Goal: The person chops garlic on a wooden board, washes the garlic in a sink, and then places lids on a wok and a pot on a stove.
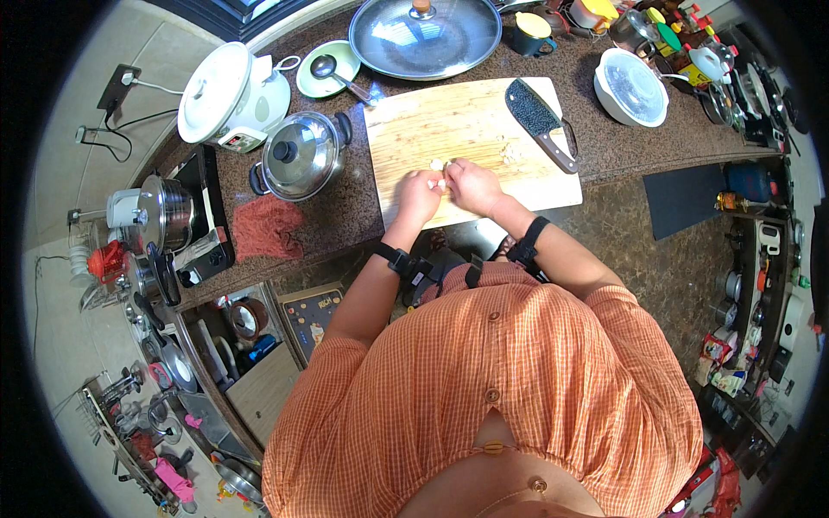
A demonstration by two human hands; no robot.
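Observation:
Both hands meet low over the wooden cutting board [421, 120]. Small white pieces that look like garlic cloves [437, 184] sit in the fingers of my left hand [418, 196]. My right hand [475, 186] pinches at the same spot; its fingertips touch the cloves, partly hiding them. Just beyond the fingers, a pale round piece [436, 164] lies on the board. Thin pale scraps [510, 153] are scattered to the right of it. A cleaver [534, 113] with a dark patterned blade rests on the board's right side, its handle towards me.
Left of the board stand a lidded steel pot [299, 158], a white electric cooker [227, 97] and a red cloth [267, 226]. Behind it are a green bowl with a ladle [322, 66] and a large glass-lidded pan [424, 42]. A lidded white bowl [629, 87] stands to the right.

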